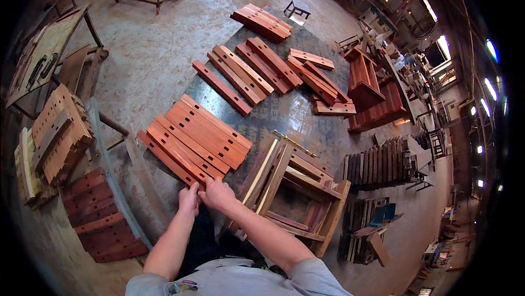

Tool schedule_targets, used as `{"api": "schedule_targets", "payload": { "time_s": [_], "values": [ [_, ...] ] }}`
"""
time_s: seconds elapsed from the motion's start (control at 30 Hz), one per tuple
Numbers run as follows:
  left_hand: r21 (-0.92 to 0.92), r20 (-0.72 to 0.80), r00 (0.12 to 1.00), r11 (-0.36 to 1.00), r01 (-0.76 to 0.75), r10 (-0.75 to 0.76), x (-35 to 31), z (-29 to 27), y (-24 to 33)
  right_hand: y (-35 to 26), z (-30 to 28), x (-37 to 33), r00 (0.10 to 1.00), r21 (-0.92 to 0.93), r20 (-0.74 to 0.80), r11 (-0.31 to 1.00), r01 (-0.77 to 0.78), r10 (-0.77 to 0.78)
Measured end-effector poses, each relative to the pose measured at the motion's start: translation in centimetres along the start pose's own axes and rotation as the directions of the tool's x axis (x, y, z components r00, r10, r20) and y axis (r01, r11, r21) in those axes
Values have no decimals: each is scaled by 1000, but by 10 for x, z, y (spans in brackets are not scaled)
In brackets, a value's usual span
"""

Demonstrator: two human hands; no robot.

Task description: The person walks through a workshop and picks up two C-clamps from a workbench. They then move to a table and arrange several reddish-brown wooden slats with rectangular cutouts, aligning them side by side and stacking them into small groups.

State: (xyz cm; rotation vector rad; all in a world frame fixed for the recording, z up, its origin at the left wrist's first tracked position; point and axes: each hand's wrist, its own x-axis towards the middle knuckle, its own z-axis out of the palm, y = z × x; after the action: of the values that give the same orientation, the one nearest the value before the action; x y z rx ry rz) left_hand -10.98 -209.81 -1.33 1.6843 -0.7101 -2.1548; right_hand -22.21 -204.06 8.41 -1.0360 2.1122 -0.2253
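Note:
A row of reddish wooden rails (199, 132) with dark mortise holes lies side by side in front of me. At its near left edge is one long wooden rail (169, 156). My left hand (188, 200) is closed at the near end of that rail, its fingertips partly hidden. Right beside it, my right hand (217, 195) grips the same end from the other side, fingers curled. The two hands almost touch.
A wooden frame (279, 178) with a metal bar clamp (295, 144) stands close at my right. More mortised rails (240, 74) lie beyond on a dark sheet (284, 118). Stacked boards (104, 216) are at left; dark slats (377, 163) stand at right.

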Motion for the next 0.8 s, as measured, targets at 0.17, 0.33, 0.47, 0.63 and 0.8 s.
{"api": "schedule_targets", "payload": {
  "time_s": [0.17, 0.33, 0.47, 0.63, 0.8],
  "values": [
    [43, 42, 997, 997, 59, -61, 8, -4, -2, 3, 11, 4, 999, 67, -37, 997, -23, 25],
    [22, -27, 998, 998, 60, -59, -4, 7, 7, 6, 14, -1, 998, 150, -56, 989, 10, -1],
    [46, 58, 997, 998, 44, -46, 2, -5, -1, 13, 25, 2, 998, 171, -60, 985, 10, 1],
    [153, 88, 994, 987, 55, -69, -5, -11, 4, 10, 25, -3, 1000, 146, -5, 989, -9, 10],
    [188, 98, 990, 979, 78, -98, -21, -5, 15, 10, 24, 4, 999, 69, -25, 997, -24, 26]
  ]
}}
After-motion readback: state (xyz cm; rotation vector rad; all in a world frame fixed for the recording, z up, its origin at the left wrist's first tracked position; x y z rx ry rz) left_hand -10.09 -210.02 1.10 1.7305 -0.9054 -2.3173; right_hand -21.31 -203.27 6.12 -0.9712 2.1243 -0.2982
